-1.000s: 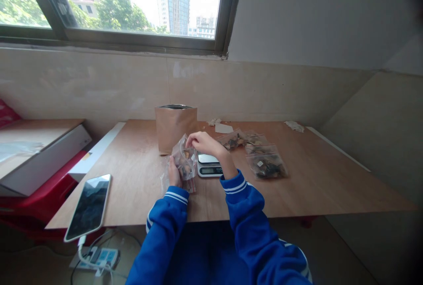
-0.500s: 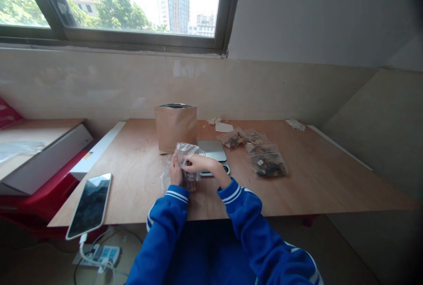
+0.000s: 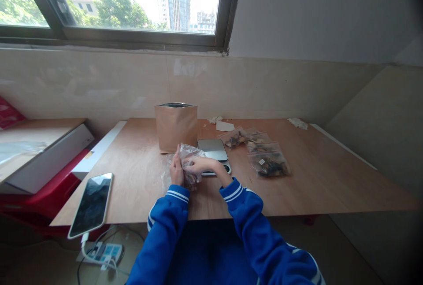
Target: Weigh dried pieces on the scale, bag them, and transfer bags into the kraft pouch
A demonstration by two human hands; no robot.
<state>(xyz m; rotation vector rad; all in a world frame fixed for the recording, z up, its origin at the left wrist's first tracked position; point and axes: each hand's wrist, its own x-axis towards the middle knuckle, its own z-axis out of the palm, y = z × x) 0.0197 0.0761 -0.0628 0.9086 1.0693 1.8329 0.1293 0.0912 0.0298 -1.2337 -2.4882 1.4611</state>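
Note:
Both of my hands hold a small clear plastic bag with dark dried pieces in it, just above the wooden table. My left hand grips its left side, fingers closed on the plastic. From the right, my right hand pinches the bag near its top. A small digital scale with a bare silver platform lies right behind my right hand. An open brown kraft pouch stands upright behind the bag.
Filled clear bags lie to the right of the scale, with another behind. A phone on a cable lies at the table's left front corner. Paper scraps sit near the tiled wall. A white box stands at left.
My right hand has come down from above the scale to the bag's right side, uncovering the scale's platform. The bag has been drawn lower and closer to me.

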